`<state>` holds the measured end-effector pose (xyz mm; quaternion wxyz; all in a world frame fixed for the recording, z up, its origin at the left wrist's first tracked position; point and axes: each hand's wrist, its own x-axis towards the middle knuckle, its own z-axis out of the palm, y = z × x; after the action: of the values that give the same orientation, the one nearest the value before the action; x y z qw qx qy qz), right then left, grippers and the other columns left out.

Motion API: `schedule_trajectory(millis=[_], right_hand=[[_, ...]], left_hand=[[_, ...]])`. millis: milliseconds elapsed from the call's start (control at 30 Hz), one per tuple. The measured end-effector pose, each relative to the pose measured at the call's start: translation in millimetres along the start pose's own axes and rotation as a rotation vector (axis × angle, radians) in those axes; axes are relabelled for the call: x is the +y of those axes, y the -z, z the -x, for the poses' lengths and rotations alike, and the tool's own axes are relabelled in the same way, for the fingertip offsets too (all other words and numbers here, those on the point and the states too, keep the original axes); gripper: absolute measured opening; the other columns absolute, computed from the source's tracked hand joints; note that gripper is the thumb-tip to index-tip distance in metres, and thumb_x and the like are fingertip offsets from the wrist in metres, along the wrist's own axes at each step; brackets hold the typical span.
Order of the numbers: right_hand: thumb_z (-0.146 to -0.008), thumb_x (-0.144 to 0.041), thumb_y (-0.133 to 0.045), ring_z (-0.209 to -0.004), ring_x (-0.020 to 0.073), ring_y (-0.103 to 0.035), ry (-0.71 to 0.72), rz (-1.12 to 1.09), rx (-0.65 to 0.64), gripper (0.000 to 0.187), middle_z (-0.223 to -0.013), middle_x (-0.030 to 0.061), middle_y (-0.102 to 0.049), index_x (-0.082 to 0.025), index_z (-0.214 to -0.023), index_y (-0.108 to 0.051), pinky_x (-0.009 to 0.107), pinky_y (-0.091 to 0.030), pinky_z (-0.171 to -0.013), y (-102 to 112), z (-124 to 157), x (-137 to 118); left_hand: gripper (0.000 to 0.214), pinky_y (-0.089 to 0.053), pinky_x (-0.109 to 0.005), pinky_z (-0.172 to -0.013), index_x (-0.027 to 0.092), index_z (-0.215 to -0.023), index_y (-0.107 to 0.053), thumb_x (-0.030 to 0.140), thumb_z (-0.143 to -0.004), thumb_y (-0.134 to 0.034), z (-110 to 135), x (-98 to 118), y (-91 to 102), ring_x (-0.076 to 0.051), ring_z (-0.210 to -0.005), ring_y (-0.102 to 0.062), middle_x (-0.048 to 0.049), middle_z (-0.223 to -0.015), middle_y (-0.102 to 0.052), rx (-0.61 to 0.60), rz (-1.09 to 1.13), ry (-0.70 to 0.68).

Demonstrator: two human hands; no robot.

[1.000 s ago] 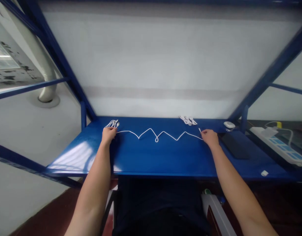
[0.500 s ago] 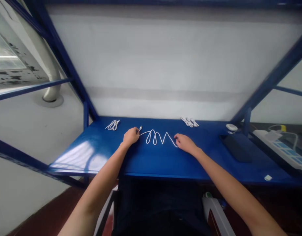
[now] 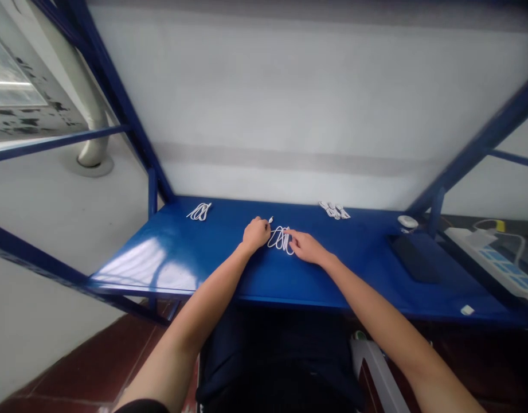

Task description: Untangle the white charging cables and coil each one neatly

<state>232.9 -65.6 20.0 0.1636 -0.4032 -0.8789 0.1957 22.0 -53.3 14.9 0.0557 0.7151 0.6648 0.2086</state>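
Note:
A white charging cable (image 3: 279, 238) lies in bunched loops on the blue table (image 3: 229, 269), between my two hands. My left hand (image 3: 255, 233) is closed on one end of it, and the plug sticks out past the fingertips. At the loops' right side, my right hand (image 3: 305, 246) touches the cable with bent fingers; whether it pinches the strand is hard to see. Part of the cable is hidden by the right fingers.
A folded white cable (image 3: 199, 211) lies at the back left, and several bundled white cables (image 3: 334, 210) at the back right. To the right are a dark phone (image 3: 412, 258), a white round-edged case (image 3: 407, 222), a small white block (image 3: 467, 310) and a power strip (image 3: 496, 258).
My hands have come closer together, the left moving right and the right moving left. Between them the cable's wide zigzag has been pushed into tighter loops.

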Motion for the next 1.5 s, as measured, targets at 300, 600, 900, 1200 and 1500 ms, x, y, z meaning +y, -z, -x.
schedule_trajectory(millis=[300, 600, 900, 1200, 1500], right_hand=[[-0.088, -0.016, -0.052, -0.084, 0.0184, -0.059, 0.136, -0.135, -0.115, 0.043, -0.097, 0.0078, -0.064, -0.020, -0.130, -0.058, 0.034, -0.048, -0.080, 10, 8, 15], [-0.087, -0.019, -0.060, -0.068, 0.0153, -0.057, 0.117, -0.066, 0.056, 0.021, -0.074, 0.0017, -0.067, -0.023, -0.104, -0.073, 0.026, -0.040, -0.066, -4, -1, 5], [-0.088, -0.020, -0.057, -0.079, 0.0190, -0.058, 0.108, 0.022, 0.195, 0.017, -0.083, 0.0053, -0.068, -0.022, -0.095, -0.072, 0.033, -0.045, -0.078, -6, -1, 21], [-0.086, -0.026, -0.062, -0.100, 0.0237, -0.052, 0.081, 0.098, 0.309, 0.019, -0.106, 0.0093, -0.061, -0.020, -0.103, -0.069, 0.038, -0.046, -0.090, -6, -1, 18], [-0.091, -0.029, -0.056, -0.104, 0.0251, -0.053, 0.127, 0.119, 0.251, 0.024, -0.111, 0.0094, -0.065, -0.024, -0.108, -0.072, 0.045, -0.045, -0.096, -7, -2, 23]], left_hand=[[0.031, -0.047, -0.027, -0.081, 0.019, -0.082, -0.073, 0.030, -0.092, -0.045, 17, 1, 6.0, -0.018, -0.089, -0.061, -0.0070, -0.089, -0.068, -0.030, 0.140, -0.298], [0.038, -0.047, -0.029, -0.087, 0.025, -0.116, -0.066, 0.047, -0.095, -0.043, 28, 18, 6.6, -0.021, -0.103, -0.063, -0.0051, -0.114, -0.070, -0.028, 0.109, -0.409], [0.032, -0.045, -0.027, -0.086, 0.027, -0.103, -0.069, 0.030, -0.098, -0.038, 29, 23, 9.8, -0.019, -0.098, -0.063, -0.0047, -0.102, -0.072, -0.128, 0.067, -0.382], [0.030, -0.045, -0.029, -0.091, 0.026, -0.114, -0.067, 0.030, -0.097, -0.042, 30, 26, 0.5, -0.020, -0.102, -0.063, -0.0073, -0.112, -0.069, -0.097, 0.028, -0.442], [0.034, -0.045, -0.034, -0.096, 0.023, -0.120, -0.065, 0.030, -0.097, -0.042, 27, 21, -1.8, -0.021, -0.110, -0.060, -0.0083, -0.126, -0.064, -0.055, 0.075, -0.450]])
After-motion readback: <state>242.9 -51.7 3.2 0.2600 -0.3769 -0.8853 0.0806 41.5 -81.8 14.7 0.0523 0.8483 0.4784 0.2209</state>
